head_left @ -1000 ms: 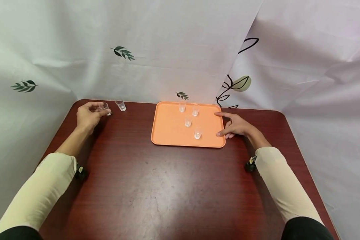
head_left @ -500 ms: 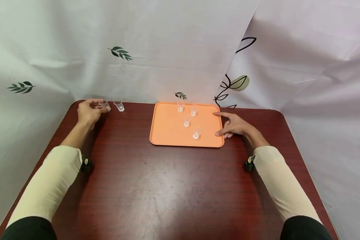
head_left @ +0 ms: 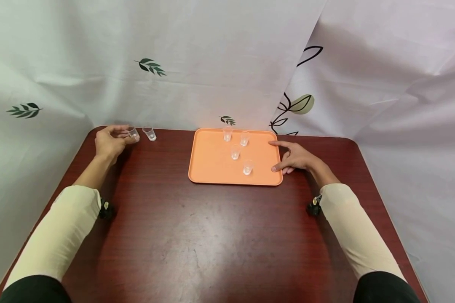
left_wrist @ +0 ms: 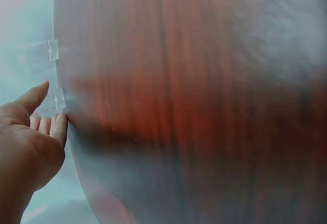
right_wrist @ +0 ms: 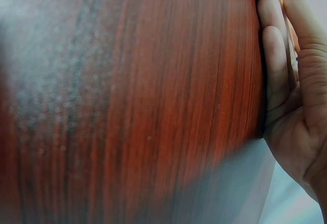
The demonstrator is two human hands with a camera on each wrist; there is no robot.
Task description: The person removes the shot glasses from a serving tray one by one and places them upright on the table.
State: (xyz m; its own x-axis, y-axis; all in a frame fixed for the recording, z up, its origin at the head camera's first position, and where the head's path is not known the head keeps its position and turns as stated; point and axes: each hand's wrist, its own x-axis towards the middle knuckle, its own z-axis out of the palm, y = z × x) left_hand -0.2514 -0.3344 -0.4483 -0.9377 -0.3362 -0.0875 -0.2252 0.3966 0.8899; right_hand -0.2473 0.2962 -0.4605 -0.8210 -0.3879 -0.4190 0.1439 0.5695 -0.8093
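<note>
While left hand (head_left: 111, 144) straddles clear cup (head_left: 134, 134) just right of palm, cannot tell whether fingers pinch it or stand apart. Cup's long axis looks upright; left hand far nearer, likely deciding relation. Second cup (head_left: 150, 134) just beyond, rightward. Right hand (head_left: 295, 158), well right, clamped on edge of orange tray (head_left: 208, 166).

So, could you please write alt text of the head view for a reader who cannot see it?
A person's left hand curls around a clear cup beside a second cup at the far edge of a dark table. The right hand grips an orange tray bearing four more cups.
</note>
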